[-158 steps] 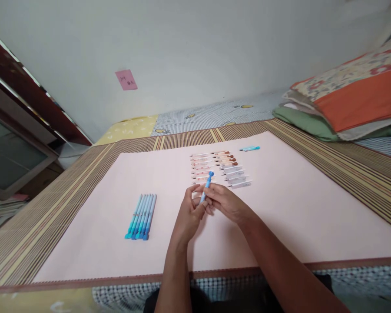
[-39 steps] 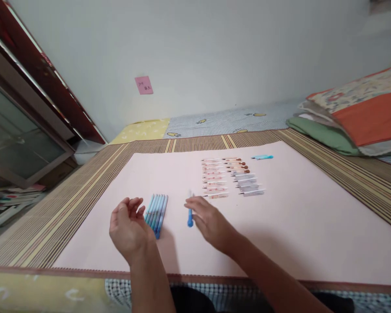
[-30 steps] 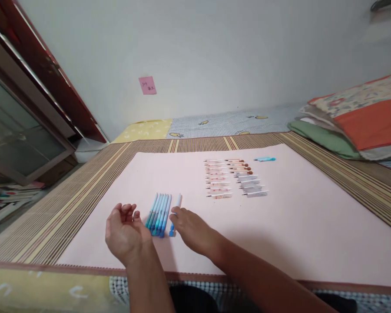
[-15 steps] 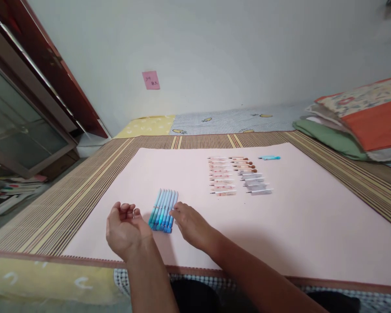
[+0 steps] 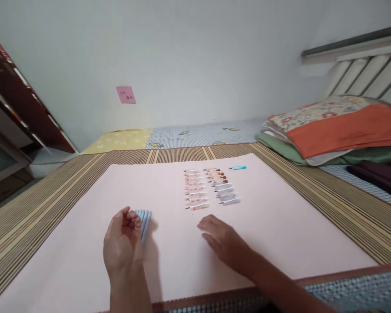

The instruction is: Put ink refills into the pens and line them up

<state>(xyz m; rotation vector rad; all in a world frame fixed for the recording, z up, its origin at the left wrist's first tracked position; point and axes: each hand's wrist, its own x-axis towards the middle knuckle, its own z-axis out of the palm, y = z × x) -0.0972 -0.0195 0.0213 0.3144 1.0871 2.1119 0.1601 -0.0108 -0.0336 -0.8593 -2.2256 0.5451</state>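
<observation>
My left hand (image 5: 123, 239) is palm-up with loosely curled fingers and nothing visible in it. It hovers in front of a row of light-blue pens (image 5: 145, 224) and hides most of them. My right hand (image 5: 224, 240) is over the pink sheet (image 5: 179, 256), fingers stretched out and holding nothing. Beyond it lie two columns of pens: pink-patterned ones (image 5: 195, 188) on the left, brown-ended ones (image 5: 217, 175) and greyish clear ones (image 5: 226, 193) on the right. Farther back is a small bright-blue pen group (image 5: 237, 168).
A striped mat (image 5: 299, 195) lies beneath the sheet. Folded bedding (image 5: 342, 130) with an orange and floral cover is stacked at the right, near a white slatted headboard (image 5: 374, 71). A pink note (image 5: 125, 94) is stuck on the wall behind.
My view has swung to the right. My right hand has moved off the blue pens toward the right, its fingers now extended. My left hand now covers more of those pens.
</observation>
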